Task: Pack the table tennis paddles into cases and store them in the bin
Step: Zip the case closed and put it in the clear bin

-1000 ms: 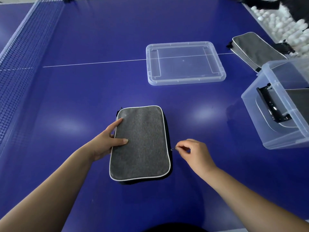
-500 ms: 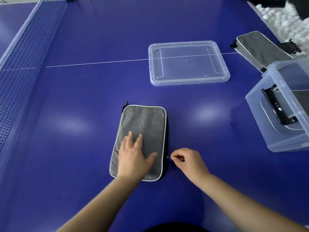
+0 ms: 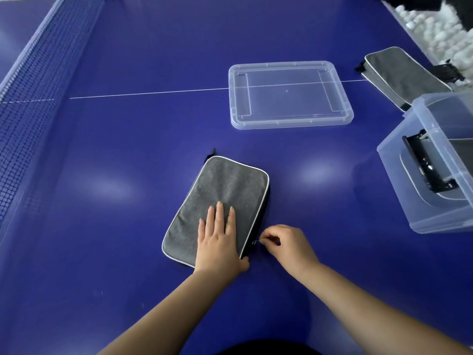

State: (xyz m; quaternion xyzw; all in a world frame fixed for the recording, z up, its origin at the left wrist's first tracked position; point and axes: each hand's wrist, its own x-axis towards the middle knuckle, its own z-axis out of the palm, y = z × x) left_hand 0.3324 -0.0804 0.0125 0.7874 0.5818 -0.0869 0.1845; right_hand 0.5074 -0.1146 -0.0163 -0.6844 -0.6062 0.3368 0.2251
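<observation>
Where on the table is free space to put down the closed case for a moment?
Bare table lies between the net and the grey case, and also between that case and the clear lid. The right side is crowded: the bin, with a second case behind it.

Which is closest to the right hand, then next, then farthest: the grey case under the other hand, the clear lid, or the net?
From the right hand, in the head view:
1. Grey case, just to its left, touching at the zipper pull.
2. Clear lid, farther up the table.
3. Net, far off on the left edge.
</observation>
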